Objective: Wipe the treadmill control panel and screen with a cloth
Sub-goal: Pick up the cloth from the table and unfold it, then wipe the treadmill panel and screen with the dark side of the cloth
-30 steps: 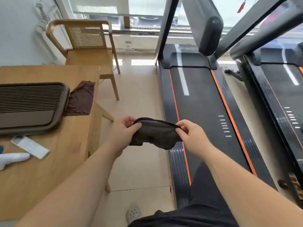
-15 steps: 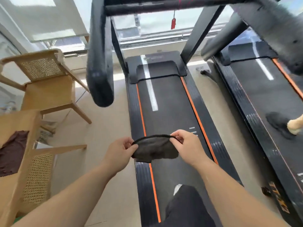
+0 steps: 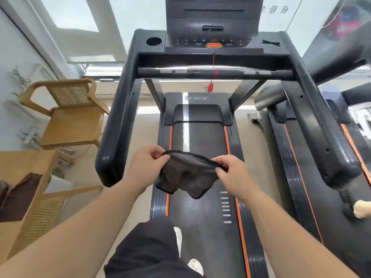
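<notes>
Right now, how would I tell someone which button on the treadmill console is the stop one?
Find the treadmill control panel below the screen, between the round cup holder and the right tray. In the row of small dark keys, the orange-red button sits centred; it is the only coloured one, with a red cord hanging below.

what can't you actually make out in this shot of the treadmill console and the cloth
All in the head view:
- Screen: its top is cut off by the upper edge; dark, nothing readable.
- Control panel button labels: too small and blurred to read.
- Cloth: the pinched edges are hidden under the left hand and right hand.
- Pale object on the neighbouring treadmill: cut off by the right edge, unidentifiable.
</notes>
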`<state>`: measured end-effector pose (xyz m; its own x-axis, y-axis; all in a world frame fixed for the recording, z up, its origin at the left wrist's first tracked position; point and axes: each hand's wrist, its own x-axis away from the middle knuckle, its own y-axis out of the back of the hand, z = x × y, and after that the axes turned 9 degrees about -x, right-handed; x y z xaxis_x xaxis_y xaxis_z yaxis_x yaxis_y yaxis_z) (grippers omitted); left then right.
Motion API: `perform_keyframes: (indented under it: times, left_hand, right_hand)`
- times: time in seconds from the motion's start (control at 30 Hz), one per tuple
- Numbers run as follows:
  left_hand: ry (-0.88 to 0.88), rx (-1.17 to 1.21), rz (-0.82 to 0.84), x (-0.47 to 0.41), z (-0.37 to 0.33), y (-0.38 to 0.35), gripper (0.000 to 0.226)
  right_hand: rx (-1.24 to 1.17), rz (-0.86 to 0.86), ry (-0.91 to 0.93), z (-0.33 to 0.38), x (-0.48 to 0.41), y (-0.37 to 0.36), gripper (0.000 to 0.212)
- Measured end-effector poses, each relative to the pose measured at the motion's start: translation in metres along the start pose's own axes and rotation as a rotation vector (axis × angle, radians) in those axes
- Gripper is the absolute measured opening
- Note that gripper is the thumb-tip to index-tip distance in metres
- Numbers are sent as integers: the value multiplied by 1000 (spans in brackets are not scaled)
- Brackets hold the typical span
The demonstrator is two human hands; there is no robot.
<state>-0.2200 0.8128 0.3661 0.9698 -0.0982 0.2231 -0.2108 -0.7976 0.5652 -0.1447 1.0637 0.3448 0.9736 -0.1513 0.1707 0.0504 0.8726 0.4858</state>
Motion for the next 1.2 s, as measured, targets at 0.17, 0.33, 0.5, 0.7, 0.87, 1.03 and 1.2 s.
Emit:
perform_keyframes:
  times: [0.17, 0.33, 0.5, 0.7, 0.87, 1.03, 1.2]
  left_hand:
    - [18, 76, -12, -74, -18, -13, 13]
    - [5, 142, 61, -183, -36, -32, 6]
    - [-12, 142, 160, -276, -80, -36, 10]
    - [-151, 126, 147, -374, -159, -40, 10]
    - [-147, 162, 184, -419, -205, -50, 12]
    - [-85, 200, 204, -459, -246, -81, 8]
    - [-125, -44, 132, -494, -277, -129, 22]
  right_hand:
    - [69, -57, 15, 8, -85, 30, 39]
    - [203, -86, -14, 14, -187, 58, 25]
    - [347, -153, -75, 48, -264, 97, 22]
    - [405, -364, -68, 69, -343, 143, 19]
    - [450, -378, -66, 76, -399, 190, 22]
    - [492, -313, -73, 80, -455, 248, 32]
    - [551, -207, -60, 70, -517, 300, 21]
